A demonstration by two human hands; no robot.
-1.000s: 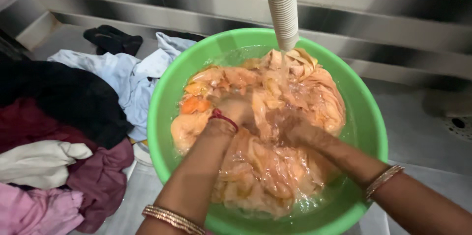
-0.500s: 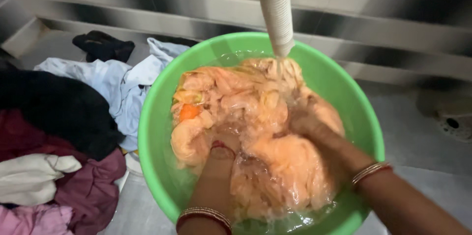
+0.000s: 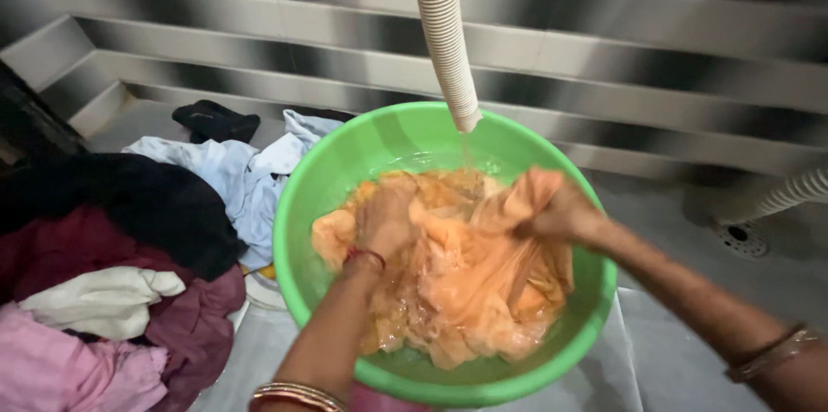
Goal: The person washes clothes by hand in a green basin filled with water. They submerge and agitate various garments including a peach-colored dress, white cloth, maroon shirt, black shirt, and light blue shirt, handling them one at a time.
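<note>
Orange cloth (image 3: 466, 283), soaked and bunched in folds, fills most of a round green plastic basin (image 3: 304, 205) that sits on a pale grey floor (image 3: 690, 326). Shallow water shows around the fabric near the basin's far wall.

The person's right hand (image 3: 556, 213) is closed tight around a gathered fold of the cloth and holds it raised above the rest, so the fabric stretches in a taut sheet from the fist down into the basin. The left hand (image 3: 384, 222) lies on the cloth at the basin's left side, fingers curled into the wet folds and pressing on them; a red thread circles that wrist. Thin metal bangles ring both forearms.

A ribbed white hose (image 3: 444, 32) hangs from above, its open end just over the basin's far rim, with a thin stream of water falling from it.

Left of the basin, a heap of clothes (image 3: 112, 248) lies on the floor: light blue, black, maroon, cream and pink pieces, the light blue one touching the basin's side. A small black garment (image 3: 216, 121) lies apart near the wall. At the right, a floor drain (image 3: 740, 239) sits beside a second ribbed hose.
</note>
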